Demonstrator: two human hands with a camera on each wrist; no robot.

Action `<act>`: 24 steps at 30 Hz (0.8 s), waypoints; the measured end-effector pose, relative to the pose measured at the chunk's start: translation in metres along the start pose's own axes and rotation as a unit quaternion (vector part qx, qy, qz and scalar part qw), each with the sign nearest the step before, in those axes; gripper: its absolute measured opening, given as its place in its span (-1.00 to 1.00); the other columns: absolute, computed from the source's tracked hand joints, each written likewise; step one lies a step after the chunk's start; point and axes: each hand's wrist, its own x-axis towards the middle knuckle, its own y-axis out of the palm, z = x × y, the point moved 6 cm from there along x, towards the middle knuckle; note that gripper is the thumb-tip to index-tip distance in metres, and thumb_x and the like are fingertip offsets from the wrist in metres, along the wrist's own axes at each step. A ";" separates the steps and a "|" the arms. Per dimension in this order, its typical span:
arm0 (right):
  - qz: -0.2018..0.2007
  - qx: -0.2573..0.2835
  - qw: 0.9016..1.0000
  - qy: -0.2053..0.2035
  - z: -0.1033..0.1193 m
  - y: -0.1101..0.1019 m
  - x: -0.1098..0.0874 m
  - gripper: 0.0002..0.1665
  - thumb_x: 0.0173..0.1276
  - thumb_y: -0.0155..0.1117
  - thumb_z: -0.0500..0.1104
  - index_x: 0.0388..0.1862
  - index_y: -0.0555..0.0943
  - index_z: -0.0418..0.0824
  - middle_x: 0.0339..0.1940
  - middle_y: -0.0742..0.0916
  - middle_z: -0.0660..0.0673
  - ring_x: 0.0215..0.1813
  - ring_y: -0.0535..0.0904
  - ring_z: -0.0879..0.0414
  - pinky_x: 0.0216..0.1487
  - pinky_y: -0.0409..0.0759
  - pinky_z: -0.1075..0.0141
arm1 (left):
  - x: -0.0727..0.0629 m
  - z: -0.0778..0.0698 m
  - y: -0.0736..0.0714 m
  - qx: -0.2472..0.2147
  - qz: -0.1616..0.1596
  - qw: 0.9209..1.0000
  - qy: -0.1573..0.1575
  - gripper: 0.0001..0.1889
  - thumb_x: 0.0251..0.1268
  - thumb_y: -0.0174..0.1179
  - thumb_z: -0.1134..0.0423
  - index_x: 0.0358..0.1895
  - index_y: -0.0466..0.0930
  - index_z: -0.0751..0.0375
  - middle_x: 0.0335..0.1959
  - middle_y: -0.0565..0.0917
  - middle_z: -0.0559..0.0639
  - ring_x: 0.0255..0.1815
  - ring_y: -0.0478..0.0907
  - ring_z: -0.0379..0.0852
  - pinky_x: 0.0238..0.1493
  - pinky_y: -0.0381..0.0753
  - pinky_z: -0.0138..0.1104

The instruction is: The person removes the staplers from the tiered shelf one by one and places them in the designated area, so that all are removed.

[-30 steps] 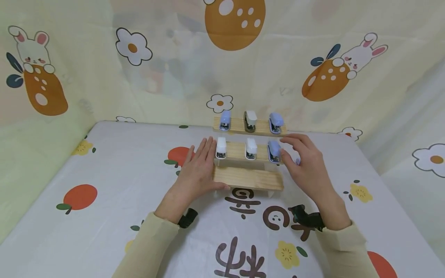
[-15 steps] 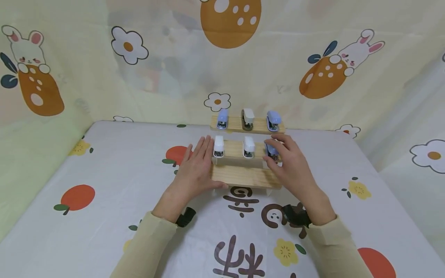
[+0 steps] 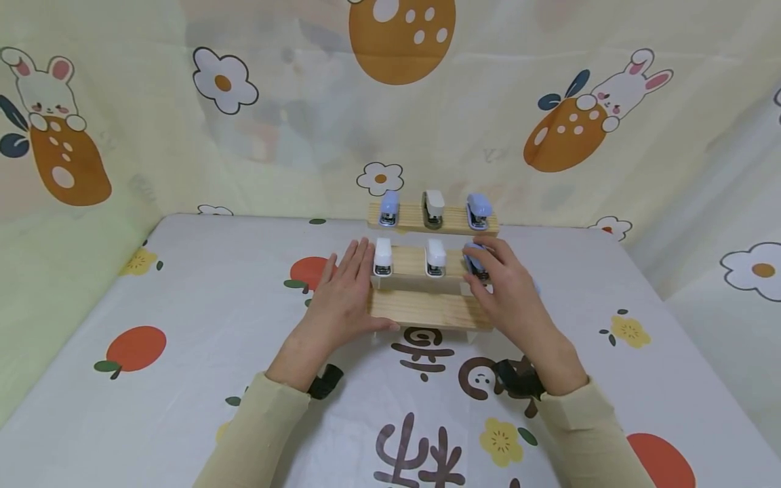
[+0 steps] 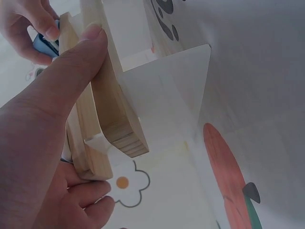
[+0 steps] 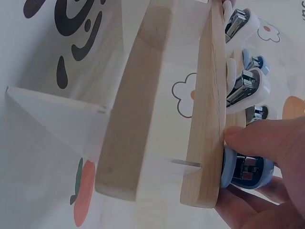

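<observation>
A three-tier wooden rack (image 3: 430, 310) with clear supports stands on the table. My left hand (image 3: 343, 291) rests along its left side, fingers straight in the head view. In the left wrist view its thumb (image 4: 81, 62) lies on the front board. My right hand (image 3: 512, 295) pinches a blue stapler (image 5: 245, 169) at the right end of the middle board, thumb on one side and fingers on the other. Left of it on that board stand two white staplers (image 3: 382, 257), apart from each other. The front board bears no stapler.
On the back board sit a blue stapler (image 3: 389, 209), a white-and-grey stapler (image 3: 433, 209) and another blue stapler (image 3: 478, 211). A small blue thing (image 3: 536, 287) peeks out behind my right hand. A printed cloth (image 3: 201, 325) covers the table, with a patterned curtain (image 3: 293, 135) behind.
My right hand has moved left from beside the blue stapler and now grips it. That stapler appears slightly turned. The left hand stays against the rack; the head view has shifted slightly.
</observation>
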 end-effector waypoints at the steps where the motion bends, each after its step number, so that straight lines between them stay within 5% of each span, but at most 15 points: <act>1: 0.001 0.001 1.000 0.000 0.000 0.000 0.000 -0.56 0.25 0.37 -0.42 0.12 0.57 -0.40 0.26 0.52 -0.35 0.24 0.53 -0.22 0.03 0.67 -0.06 | 0.000 0.000 0.000 0.000 -0.001 1.000 0.000 0.43 -0.21 0.45 -0.43 0.60 -0.22 0.28 0.65 -0.11 0.13 0.68 -0.22 0.03 0.64 -0.18 0.03; 24: -0.003 0.002 1.000 -0.020 -0.003 -0.013 -0.001 -0.50 0.21 0.36 -0.49 0.16 0.57 -0.43 0.25 0.56 -0.36 0.25 0.53 -0.25 0.07 0.62 -0.08 | 0.000 0.000 0.000 0.002 -0.005 1.000 0.000 0.44 -0.23 0.45 -0.43 0.60 -0.22 0.27 0.65 -0.10 0.12 0.67 -0.20 0.03 0.64 -0.16 0.02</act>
